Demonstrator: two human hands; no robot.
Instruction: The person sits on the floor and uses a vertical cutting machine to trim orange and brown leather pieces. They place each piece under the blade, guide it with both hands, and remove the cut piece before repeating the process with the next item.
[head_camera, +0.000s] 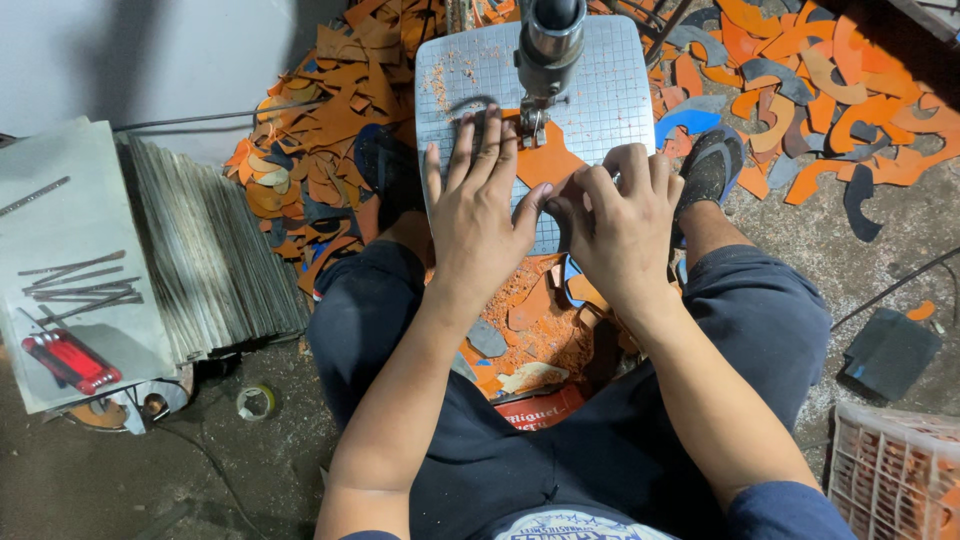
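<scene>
Orange sheet lies flat on the tabletop at the saw blade's 6 o'clock, left hand fingers splayed pressing it down, right hand fingers curled, steadying its edge.

Bright, even overhead light falls on the hands, sharply in focus. Soft shadows darken the wall far left of them and the floor below. Edges bow slightly.
</scene>
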